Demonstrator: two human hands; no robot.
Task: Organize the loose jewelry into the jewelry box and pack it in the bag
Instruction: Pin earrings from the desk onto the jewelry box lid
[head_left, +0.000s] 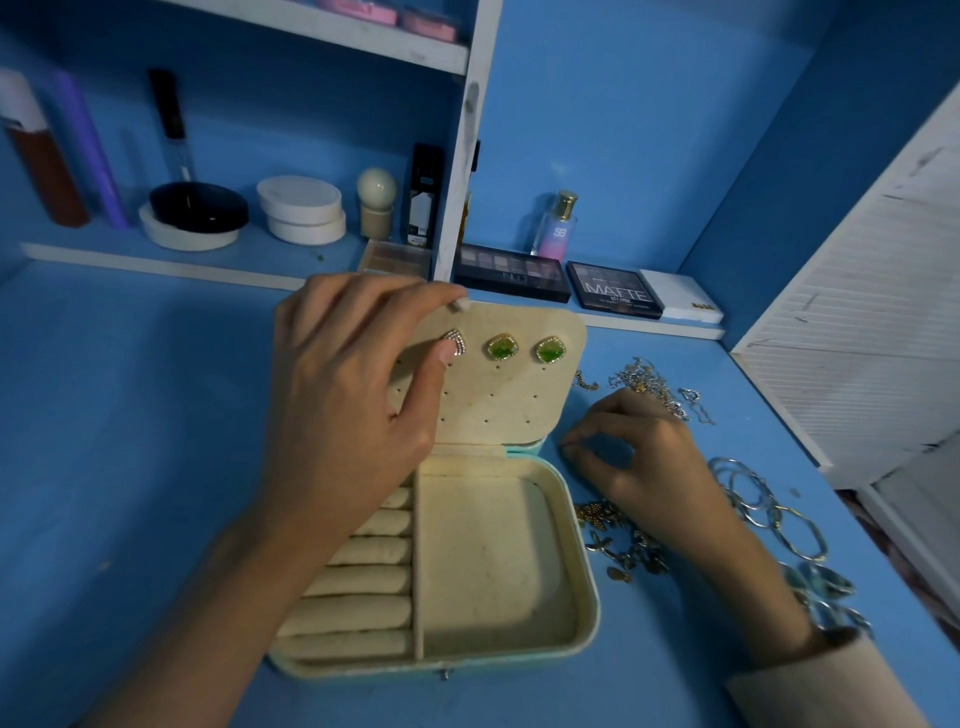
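The open jewelry box (496, 566) sits on the blue worktop (130, 441), with two green stud earrings (502, 347) pinned in its raised lid. The left hand (353, 415) pinches a pavé earring (458, 341) against that lid. Beside the box, the right hand (639, 457) rests among loose chains (654, 384), thumb and forefinger together; whether they pinch anything cannot be told

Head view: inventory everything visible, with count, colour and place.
mint hard-shell jewelry box with cream lining: one, open, centre of blue desk.
green square gold-rimmed stud earrings: two, pinned on lid panel.
silver teardrop stud earring: one, lid panel, left of them.
tangled silver chains: heap, right of lid.
small gold and silver pieces: pile, right of box.
silver wire bangles: several, far right.
black eyeshadow palettes: two, back ledge.
left hand: grips lid panel, thumb at teardrop earring.
right hand: fingers curled, right of box.
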